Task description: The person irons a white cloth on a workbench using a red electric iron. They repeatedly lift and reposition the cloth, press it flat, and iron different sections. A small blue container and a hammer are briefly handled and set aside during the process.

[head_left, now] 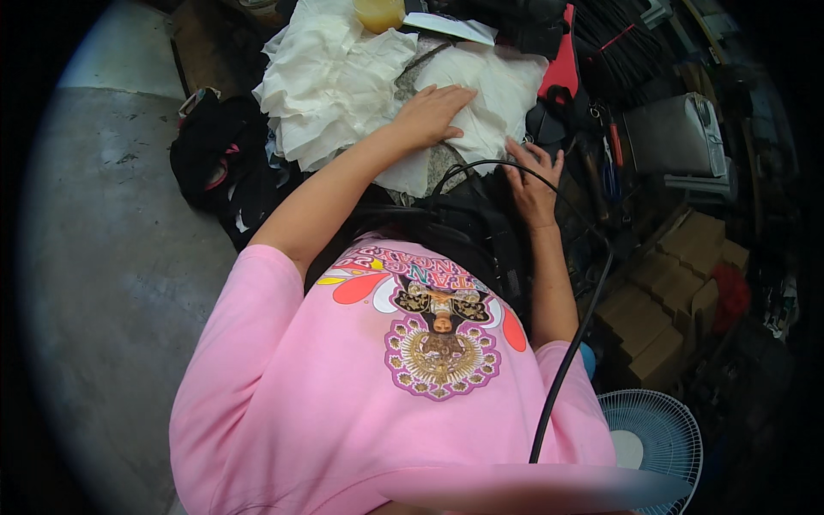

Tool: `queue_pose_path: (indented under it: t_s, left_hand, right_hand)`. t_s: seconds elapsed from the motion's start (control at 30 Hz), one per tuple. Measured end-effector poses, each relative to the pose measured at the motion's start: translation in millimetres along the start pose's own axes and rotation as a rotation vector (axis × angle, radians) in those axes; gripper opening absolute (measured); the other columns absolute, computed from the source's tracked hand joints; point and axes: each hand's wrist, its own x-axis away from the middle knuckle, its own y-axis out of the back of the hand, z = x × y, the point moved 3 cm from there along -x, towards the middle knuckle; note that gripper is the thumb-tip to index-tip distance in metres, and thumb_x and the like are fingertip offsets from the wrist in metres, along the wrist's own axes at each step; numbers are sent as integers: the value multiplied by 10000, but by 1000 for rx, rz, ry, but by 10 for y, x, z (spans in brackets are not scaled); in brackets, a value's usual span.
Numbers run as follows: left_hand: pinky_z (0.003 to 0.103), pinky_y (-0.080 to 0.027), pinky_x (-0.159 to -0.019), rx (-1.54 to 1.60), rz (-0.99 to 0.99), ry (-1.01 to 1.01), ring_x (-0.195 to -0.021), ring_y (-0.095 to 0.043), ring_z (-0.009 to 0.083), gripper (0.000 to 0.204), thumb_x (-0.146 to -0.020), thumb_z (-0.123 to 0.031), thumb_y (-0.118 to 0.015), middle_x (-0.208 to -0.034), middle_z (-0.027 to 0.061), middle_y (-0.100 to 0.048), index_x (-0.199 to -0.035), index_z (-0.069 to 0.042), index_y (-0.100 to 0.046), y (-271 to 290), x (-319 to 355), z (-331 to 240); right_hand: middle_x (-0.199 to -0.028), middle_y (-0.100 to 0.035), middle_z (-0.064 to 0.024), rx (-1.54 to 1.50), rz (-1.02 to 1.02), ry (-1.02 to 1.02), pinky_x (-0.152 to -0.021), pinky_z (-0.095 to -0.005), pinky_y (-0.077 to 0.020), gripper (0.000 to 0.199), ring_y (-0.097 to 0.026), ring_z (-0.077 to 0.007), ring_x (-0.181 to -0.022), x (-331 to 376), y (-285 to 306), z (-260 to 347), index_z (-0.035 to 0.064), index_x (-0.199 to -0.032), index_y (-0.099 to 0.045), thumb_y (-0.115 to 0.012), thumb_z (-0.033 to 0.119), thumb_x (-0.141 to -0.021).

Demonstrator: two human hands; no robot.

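Note:
A thin, white, crinkled sheet (493,81), paper or cloth, lies over a grey speckled surface (439,163). My left hand (432,116) rests flat on its left part, fingers stretched to the right. At the sheet's near right corner is my right hand (534,182), its fingers spread and the tips touching or close to the edge. Left of my left hand lies a loose heap of similar white crinkled sheets (330,81). Neither hand grips anything visible.
A black cable (577,330) hangs across my right forearm. Beyond the sheets sit a yellow rounded object (380,15) and a red piece (562,60). Black bundled cloth (225,163) is at left. Rightward are tools (611,150), brown cardboard boxes (661,296) and a fan (657,438).

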Motion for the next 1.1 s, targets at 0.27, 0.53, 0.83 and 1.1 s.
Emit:
queue_pose_path:
  t_s: [0.27,0.53,0.83,1.1]
  left_hand:
    - [459,-249,-1161,-48,56,66,-1448,-273,250,859,-817,-302,-715,-1555,87,-320,-1513,-111,-249,-52,91,83]
    - [439,-222,-1180,113,-107,48,-1467,-184,348,1004,-771,-325,-768,-1585,178,-191,-1540,-112,-158,-35,87,155]
    - [469,-195,-1181,17,51,56,-1476,-135,371,876,-816,-325,-729,-1593,177,-175,-1526,-137,-251,-109,47,193]
    - [477,-209,-1174,-106,205,105,-1471,-152,376,803,-823,-341,-715,-1585,164,-211,-1499,-151,-325,-20,13,134]
  right_hand:
    - [-991,-703,-26,-221,-215,-82,-1101,-525,-287,450,-584,-225,-1048,-240,146,-162,114,-1325,-569,-626,185,-884]
    - [-1157,-685,-32,-93,43,-2,-999,-413,-412,654,-559,-285,-1116,-738,-168,19,159,-1454,-426,-639,123,-837]
    - [-1231,-654,-25,18,-202,-74,-968,-398,-413,652,-569,-278,-1098,-723,211,-202,170,-1430,-459,-669,107,-816]
    - [-1089,-685,-19,-34,25,13,-947,-405,-433,626,-593,-246,-1058,-681,-12,-212,192,-1396,-503,-685,116,-802]
